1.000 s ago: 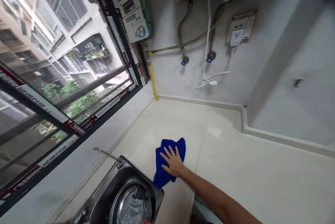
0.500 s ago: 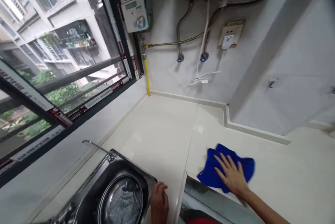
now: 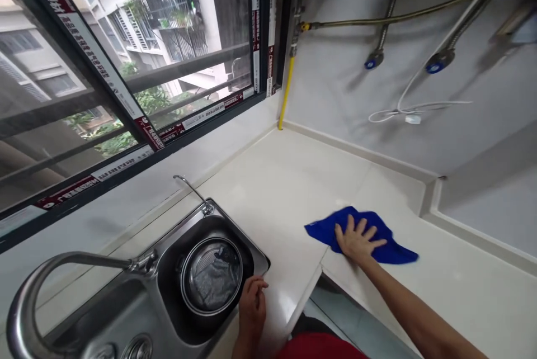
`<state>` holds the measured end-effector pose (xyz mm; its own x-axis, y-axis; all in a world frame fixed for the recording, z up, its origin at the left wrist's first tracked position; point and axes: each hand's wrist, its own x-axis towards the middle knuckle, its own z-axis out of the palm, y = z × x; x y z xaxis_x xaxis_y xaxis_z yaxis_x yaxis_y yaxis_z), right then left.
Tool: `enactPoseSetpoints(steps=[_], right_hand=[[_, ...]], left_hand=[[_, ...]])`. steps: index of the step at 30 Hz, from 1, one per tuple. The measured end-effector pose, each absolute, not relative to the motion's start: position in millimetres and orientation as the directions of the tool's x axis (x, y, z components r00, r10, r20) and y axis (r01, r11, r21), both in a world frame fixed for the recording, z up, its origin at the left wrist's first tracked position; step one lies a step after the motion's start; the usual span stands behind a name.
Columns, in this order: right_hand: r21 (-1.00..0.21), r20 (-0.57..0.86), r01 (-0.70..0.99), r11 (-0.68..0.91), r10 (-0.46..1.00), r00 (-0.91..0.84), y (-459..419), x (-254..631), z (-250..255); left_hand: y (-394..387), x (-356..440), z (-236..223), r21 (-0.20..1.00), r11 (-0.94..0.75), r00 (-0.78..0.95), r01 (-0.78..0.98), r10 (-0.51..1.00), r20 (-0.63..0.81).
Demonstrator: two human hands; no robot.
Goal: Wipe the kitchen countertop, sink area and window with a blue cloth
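My right hand (image 3: 356,239) lies flat with spread fingers on a blue cloth (image 3: 384,244), pressing it to the white countertop (image 3: 268,191) near the inner corner of its front edge. The cloth is spread out and creased, its corners reaching past my hand on both sides. Beside the right rim of the steel sink (image 3: 255,250), my left hand (image 3: 252,300) has its fingers loosely curled together, with nothing visible in them. In the sink basin sits a round metal strainer (image 3: 213,275), with crumpled, greyish see-through material inside.
A large curved faucet (image 3: 67,258) rises at the lower left, and a thin spout (image 3: 191,188) stands at the sink's back corner. A yellow pipe (image 3: 286,93) meets the counter by the window. White cable (image 3: 398,113) hangs on the wall.
My view has swung right to left and down, showing more of the sink and the large faucet. The cloth has shifted under my right hand and spread wider. My left hand stays by the sink.
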<state>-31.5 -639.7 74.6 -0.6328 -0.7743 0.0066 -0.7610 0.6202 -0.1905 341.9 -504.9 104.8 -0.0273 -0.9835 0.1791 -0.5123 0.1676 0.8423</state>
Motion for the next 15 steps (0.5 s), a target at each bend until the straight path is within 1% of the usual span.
enactPoseSetpoints(steps=[3, 7, 11, 15], right_hand=[[-0.177, -0.016, -0.796, 0.579, -0.810, -0.586, -678.8, 2.7, 87.6], [-0.187, -0.045, -0.878, 0.441, -0.897, -0.441, -701.6, 50.3, 99.6], [-0.238, -0.061, -0.947, 0.215, -0.977, -0.206, -684.3, 77.1, 107.0], [-0.336, 0.014, -0.938, -0.080, -0.997, 0.079, -644.7, 64.5, 112.7]], left_hand=[[-526.2, 338.7, 110.5, 0.836, 0.168, -0.082, -0.523, -0.986, 0.146], [-563.0, 326.1, 121.5, 0.810, 0.212, -0.137, -0.547, -0.977, 0.163], [-605.7, 311.9, 130.7, 0.781, 0.255, -0.203, -0.570, -0.965, 0.167], [-653.7, 302.5, 135.7, 0.753, 0.260, -0.252, -0.604, -0.959, 0.129]])
